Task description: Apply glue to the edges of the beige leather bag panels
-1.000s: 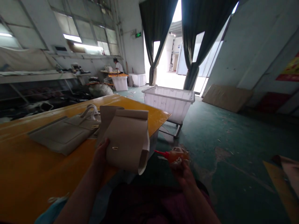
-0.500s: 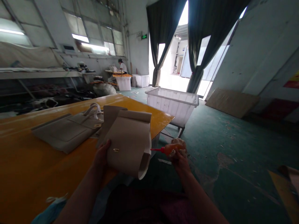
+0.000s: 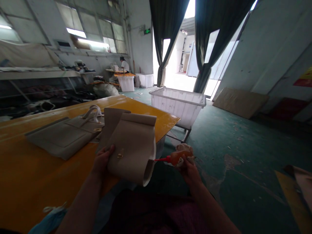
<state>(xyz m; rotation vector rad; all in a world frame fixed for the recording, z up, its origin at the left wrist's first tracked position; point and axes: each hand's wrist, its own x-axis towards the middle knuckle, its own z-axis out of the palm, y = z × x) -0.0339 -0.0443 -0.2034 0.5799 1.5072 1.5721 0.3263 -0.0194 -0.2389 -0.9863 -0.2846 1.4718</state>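
Note:
My left hand [image 3: 103,159] grips the left side of a grey-beige bag panel [image 3: 134,143] with a small gold clasp [image 3: 120,153]. The panel curls over at its lower right and hangs partly past the table's edge. Closed around an orange squeeze bottle [image 3: 179,157], my right hand [image 3: 187,167] has a crumpled cloth [image 3: 184,148] against the bottle too. The bottle's thin red nozzle points left, its tip at the panel's pale right edge; whether it touches, I cannot tell. Another beige bag piece [image 3: 60,136] with pale handles lies to the left.
An orange-yellow table top [image 3: 80,172] spreads beneath the work. Past its right corner stands a white plastic bin [image 3: 177,105] on a metal frame. A blue mask [image 3: 50,221] lies near the front. Far back, a person [image 3: 124,65] sits at a bench.
The nozzle tip has moved slightly down along the panel's right edge, toward the curled part. The whole view has shifted a little; both hands keep their holds.

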